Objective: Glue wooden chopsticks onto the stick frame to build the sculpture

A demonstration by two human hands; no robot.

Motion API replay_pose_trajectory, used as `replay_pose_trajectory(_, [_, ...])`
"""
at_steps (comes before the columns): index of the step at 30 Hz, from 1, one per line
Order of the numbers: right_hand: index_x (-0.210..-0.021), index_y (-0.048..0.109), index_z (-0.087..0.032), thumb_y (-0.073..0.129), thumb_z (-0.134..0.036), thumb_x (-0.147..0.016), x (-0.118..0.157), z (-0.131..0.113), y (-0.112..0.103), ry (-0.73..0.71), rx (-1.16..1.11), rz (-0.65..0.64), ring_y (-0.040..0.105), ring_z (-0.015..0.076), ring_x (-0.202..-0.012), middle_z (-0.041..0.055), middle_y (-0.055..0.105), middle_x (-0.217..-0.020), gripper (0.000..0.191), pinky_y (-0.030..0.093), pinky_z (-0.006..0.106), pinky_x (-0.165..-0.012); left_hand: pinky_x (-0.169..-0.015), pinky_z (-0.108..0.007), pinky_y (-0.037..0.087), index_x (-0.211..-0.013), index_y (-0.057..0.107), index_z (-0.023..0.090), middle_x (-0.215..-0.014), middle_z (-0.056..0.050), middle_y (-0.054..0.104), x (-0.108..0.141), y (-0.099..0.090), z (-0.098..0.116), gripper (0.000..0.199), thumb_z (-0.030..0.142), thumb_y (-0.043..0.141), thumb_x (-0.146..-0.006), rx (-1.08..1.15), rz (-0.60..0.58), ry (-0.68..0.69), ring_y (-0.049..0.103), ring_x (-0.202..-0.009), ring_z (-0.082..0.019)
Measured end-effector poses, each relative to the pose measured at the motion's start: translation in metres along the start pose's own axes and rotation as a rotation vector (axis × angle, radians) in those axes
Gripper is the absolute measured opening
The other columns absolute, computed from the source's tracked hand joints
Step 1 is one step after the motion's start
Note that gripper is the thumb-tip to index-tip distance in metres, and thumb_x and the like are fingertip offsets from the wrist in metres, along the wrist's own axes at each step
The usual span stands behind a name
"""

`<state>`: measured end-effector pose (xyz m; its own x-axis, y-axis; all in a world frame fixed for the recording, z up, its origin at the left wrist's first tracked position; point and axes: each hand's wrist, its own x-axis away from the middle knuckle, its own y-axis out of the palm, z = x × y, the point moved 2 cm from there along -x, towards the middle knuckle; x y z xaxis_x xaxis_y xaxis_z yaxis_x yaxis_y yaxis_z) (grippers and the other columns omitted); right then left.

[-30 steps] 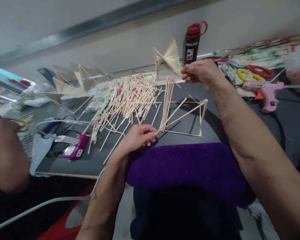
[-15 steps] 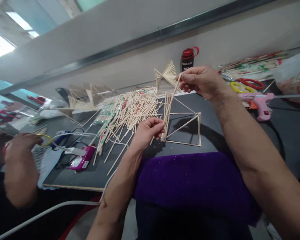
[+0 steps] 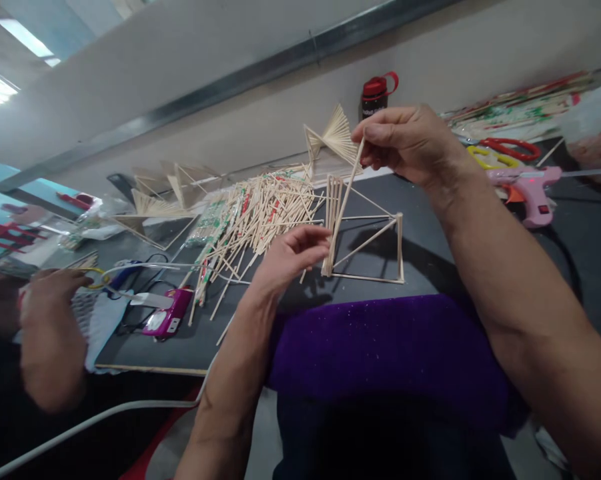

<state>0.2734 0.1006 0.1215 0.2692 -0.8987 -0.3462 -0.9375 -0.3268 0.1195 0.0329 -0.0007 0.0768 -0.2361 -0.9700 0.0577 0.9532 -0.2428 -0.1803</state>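
Between the thumb and fingers of my right hand (image 3: 405, 143) is the upper end of a thin wooden stick (image 3: 349, 190). The stick slants down to the left side of a stick frame (image 3: 400, 250) standing on the dark table. Several sticks stand close together on that side. My left hand (image 3: 300, 250) is beside them, thumb and fingers pinched near the lower part of the held stick; its fingertips partly hide the contact. Behind my left hand lies a heap of loose sticks (image 3: 275, 203).
A pink glue gun (image 3: 537, 197) and scissors (image 3: 510, 149) lie right. Behind stand a red-capped bottle (image 3: 375, 97) and a fan-shaped stick piece (image 3: 337, 137). A magenta power strip (image 3: 167, 317) sits left, near another person's hand (image 3: 55, 287). A purple cloth (image 3: 380, 353) covers my lap.
The view has shifted slightly. My left thumb and fingers have shifted a little at the sticks, while my right hand keeps its pinch on the stick's upper end.
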Motion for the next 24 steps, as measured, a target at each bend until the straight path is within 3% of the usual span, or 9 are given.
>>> replay_pose_trajectory(3, [-0.083, 0.076, -0.016, 0.077, -0.027, -0.084, -0.002, 0.007, -0.001, 0.024, -0.019, -0.069, 0.058, 0.0091, -0.058, 0.0021, 0.066, -0.068, 0.011, 0.047, 0.020, -0.057, -0.057, -0.015, 0.047, -0.099, 0.077, 0.020, -0.095, -0.003, 0.074, -0.014, -0.014, 0.007, 0.029, 0.036, 0.082, -0.075, -0.026, 0.194, 0.130, 0.064, -0.083, -0.010])
replay_pose_trajectory(6, [-0.080, 0.074, -0.015, 0.081, -0.026, -0.082, -0.006, 0.014, 0.000, 0.072, -0.025, -0.071, 0.057, 0.0093, -0.057, 0.0020, 0.065, -0.066, 0.013, 0.047, 0.020, -0.055, -0.049, -0.014, 0.040, -0.096, 0.078, 0.019, -0.084, -0.002, 0.074, -0.027, -0.015, 0.014, 0.028, 0.035, 0.082, -0.074, -0.020, 0.329, 0.184, 0.059, -0.066, -0.006])
replay_pose_trajectory(9, [-0.081, 0.074, -0.015, 0.081, -0.028, -0.082, -0.008, 0.015, 0.002, 0.058, -0.031, -0.065, 0.057, 0.0087, -0.056, 0.0017, 0.066, -0.065, 0.016, 0.047, 0.019, -0.053, -0.040, -0.016, 0.028, -0.093, 0.079, 0.018, -0.075, -0.003, 0.074, -0.030, -0.002, 0.019, 0.027, 0.039, 0.081, -0.076, 0.036, 0.260, 0.176, 0.049, -0.048, -0.004])
replay_pose_trajectory(13, [-0.080, 0.075, -0.015, 0.080, -0.026, -0.084, -0.007, 0.012, 0.008, 0.023, -0.003, -0.077, 0.056, 0.0084, -0.055, 0.0017, 0.066, -0.065, 0.013, 0.046, 0.018, -0.051, -0.038, -0.019, 0.023, -0.088, 0.080, 0.018, -0.070, -0.003, 0.073, -0.024, 0.017, 0.017, 0.025, 0.038, 0.083, -0.073, 0.090, 0.122, 0.086, 0.044, -0.041, -0.003])
replay_pose_trajectory(19, [-0.077, 0.075, -0.014, 0.077, -0.017, -0.085, -0.001, 0.003, 0.020, 0.004, 0.108, -0.056, 0.055, 0.0076, -0.053, 0.0004, 0.064, -0.062, 0.009, 0.045, 0.019, -0.050, -0.038, -0.020, 0.023, -0.082, 0.079, 0.019, -0.066, -0.002, 0.073, -0.026, 0.026, 0.010, 0.022, 0.030, 0.084, -0.064, 0.145, 0.136, 0.001, 0.044, -0.041, -0.004])
replay_pose_trajectory(24, [-0.078, 0.069, -0.019, 0.067, -0.015, -0.093, 0.002, -0.013, 0.030, 0.065, 0.257, -0.066, 0.053, 0.0073, -0.062, -0.0059, 0.064, -0.062, 0.016, 0.045, 0.017, -0.056, -0.038, -0.021, 0.021, -0.070, 0.077, 0.019, -0.055, 0.001, 0.066, -0.028, 0.027, 0.013, 0.012, 0.026, 0.084, -0.063, 0.099, 0.188, 0.060, 0.038, -0.039, -0.003])
